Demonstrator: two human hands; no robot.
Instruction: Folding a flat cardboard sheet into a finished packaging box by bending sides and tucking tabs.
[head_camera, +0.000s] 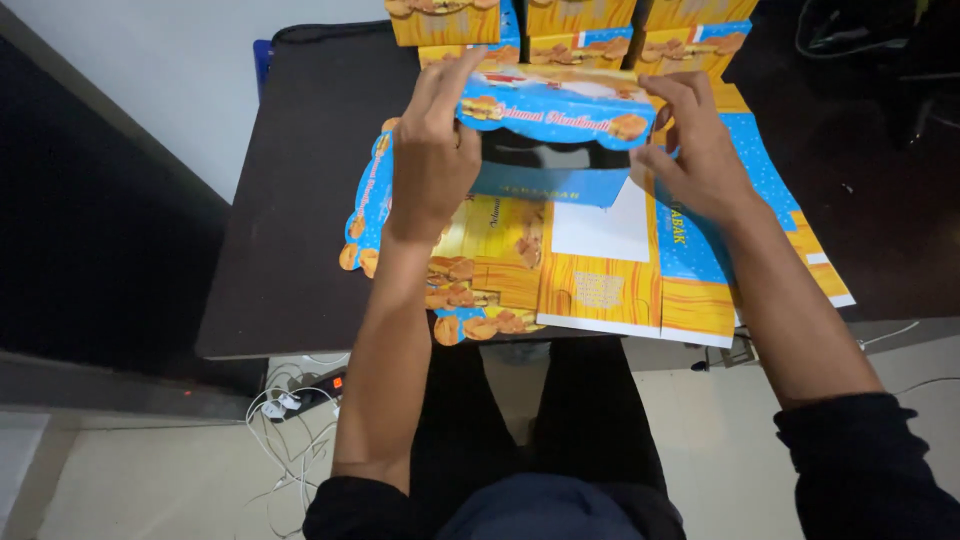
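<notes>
The half-folded box (555, 135) is printed cardboard, blue and yellow with pictures of browned pastries; it is held up off the table (290, 200) over the flat stack, near the far edge; its blue scalloped flap faces the camera along the top, a dark glossy opening shows beneath it, and a blue panel hangs below; the flat box blanks (600, 290) lie spread at the table's near edge, yellow wood-grain and blue panels overhanging it slightly.

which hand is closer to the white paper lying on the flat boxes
Right. The right hand grips the folded box's right end, just above-right of the white paper. The left hand holds the box's left end, farther off.
</notes>
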